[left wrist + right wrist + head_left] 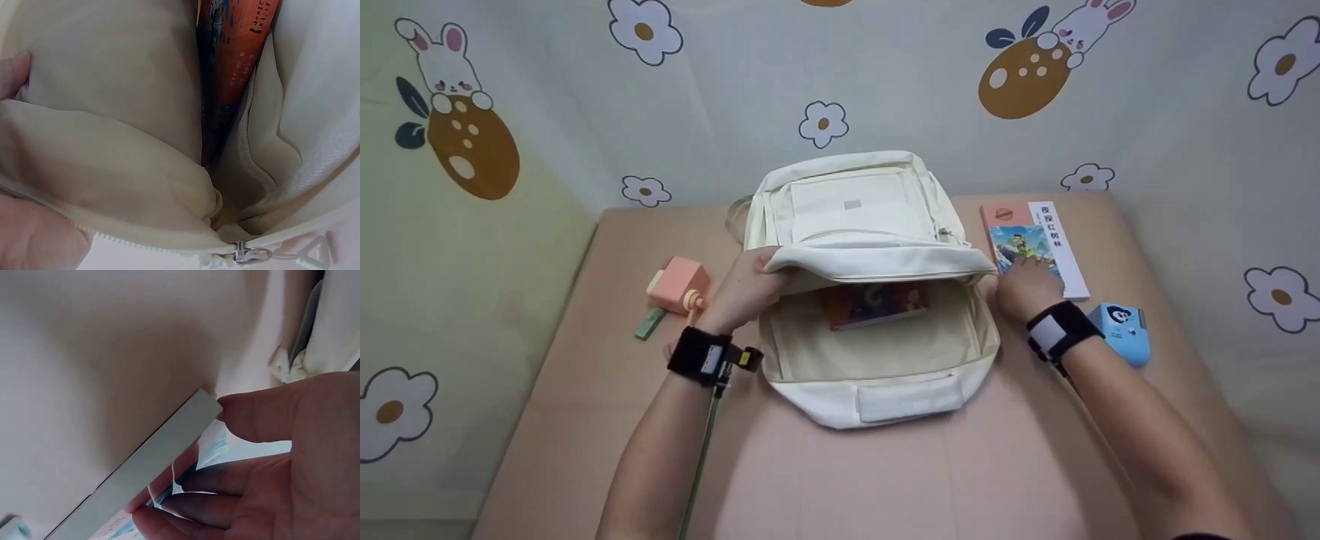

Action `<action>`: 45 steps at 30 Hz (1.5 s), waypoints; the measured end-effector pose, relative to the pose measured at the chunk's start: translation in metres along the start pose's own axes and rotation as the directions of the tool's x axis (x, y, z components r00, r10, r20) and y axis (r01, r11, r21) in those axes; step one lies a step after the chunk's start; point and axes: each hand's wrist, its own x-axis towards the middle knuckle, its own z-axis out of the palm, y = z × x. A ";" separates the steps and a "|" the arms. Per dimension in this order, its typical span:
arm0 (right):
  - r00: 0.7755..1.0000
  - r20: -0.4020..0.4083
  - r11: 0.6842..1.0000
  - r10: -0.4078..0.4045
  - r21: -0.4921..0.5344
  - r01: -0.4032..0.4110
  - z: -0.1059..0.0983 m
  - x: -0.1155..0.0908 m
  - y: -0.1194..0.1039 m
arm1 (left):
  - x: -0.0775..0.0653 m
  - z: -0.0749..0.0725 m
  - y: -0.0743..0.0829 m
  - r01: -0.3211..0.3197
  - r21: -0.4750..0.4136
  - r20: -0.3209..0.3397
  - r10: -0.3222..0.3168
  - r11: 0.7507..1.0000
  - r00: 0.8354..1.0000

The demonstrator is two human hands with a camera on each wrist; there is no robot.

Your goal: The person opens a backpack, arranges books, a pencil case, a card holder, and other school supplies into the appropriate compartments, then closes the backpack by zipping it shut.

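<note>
A cream backpack (877,405) lies unzipped, its front panel raised. My left hand (746,289) grips that panel's edge; in the left wrist view, the thumb (14,76) is on the lining side and other fingers are outside the zipper. Inside the bag is a book with an orange and dark cover (877,304). To the right, my right hand (1030,286) is at the lower left corner of a book with a white strip and a picture cover (1069,262). In the right wrist view, fairly straight fingers (219,478) lie over its cover, the thumb tip at its corner.
A blue rounded object with a panda picture (1121,334) stands beside my right wrist. On the left are a pink boxy object with a cream knob (681,285) and a small green block (649,324). A patterned curtain (885,75) backs the table (900,487).
</note>
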 end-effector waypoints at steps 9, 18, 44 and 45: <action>1.000 -0.006 0.998 -0.004 0.057 0.004 0.002 -0.003 -0.005 | 0.000 0.000 -0.001 -0.010 0.016 -0.010 0.010 1.000 1.000; 1.000 0.006 0.999 -0.015 0.039 0.015 0.000 -0.003 -0.003 | 0.001 0.001 0.000 0.003 0.023 -0.010 -0.002 1.000 1.000; 0.900 0.381 0.755 0.213 0.520 -0.399 -0.038 0.035 0.078 | 0.003 0.001 -0.002 -0.014 -0.006 0.007 0.014 1.000 1.000; 0.896 0.381 0.748 0.226 0.521 -0.410 -0.039 0.034 0.076 | 0.003 0.001 -0.002 -0.012 -0.007 0.007 0.012 1.000 1.000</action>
